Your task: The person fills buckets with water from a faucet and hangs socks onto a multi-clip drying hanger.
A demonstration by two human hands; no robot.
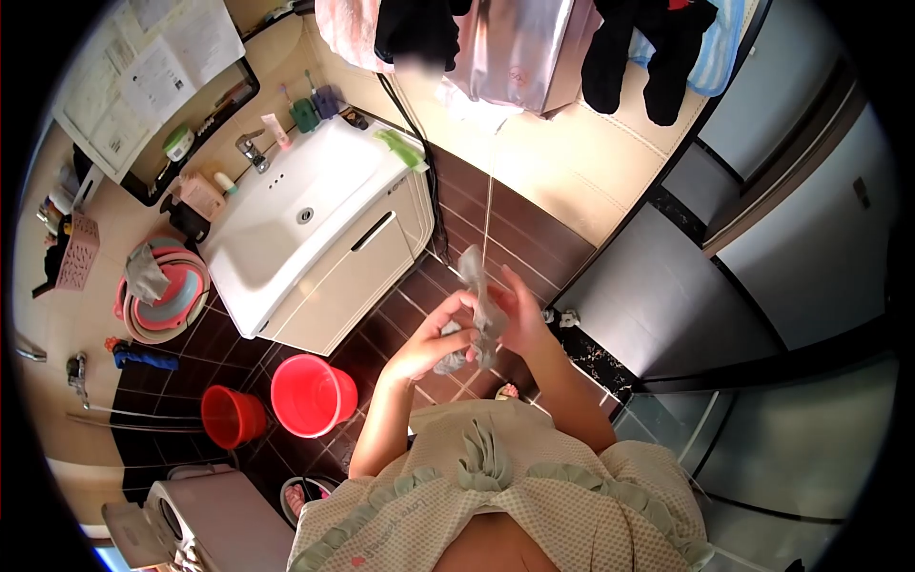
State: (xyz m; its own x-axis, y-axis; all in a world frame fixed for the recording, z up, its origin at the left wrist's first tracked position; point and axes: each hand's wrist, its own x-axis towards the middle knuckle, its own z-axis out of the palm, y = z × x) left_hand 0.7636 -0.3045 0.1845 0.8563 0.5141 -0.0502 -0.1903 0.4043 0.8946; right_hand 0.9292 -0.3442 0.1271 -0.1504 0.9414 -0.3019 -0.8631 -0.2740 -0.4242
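A crumpled thin grey cloth [487, 322] hangs between my hands in front of my body; its exact kind is not clear. The fingers and thumb of my left hand [431, 341] are closed on it, with a bunched part below the fingers. One end of the cloth stands up above my hands. My right hand [522, 313] is close against the cloth's right side, fingers stretched out and apart. Whether its hidden fingertips touch the fabric I cannot tell.
Ahead on the left is a white sink [276, 243] over a cabinet. Red buckets [315, 396] stand on the dark tiles. Another grey cloth [146, 275] lies on pink basins [198, 286]. Black socks [602, 62] hang above; a glass panel [791, 467] is at right.
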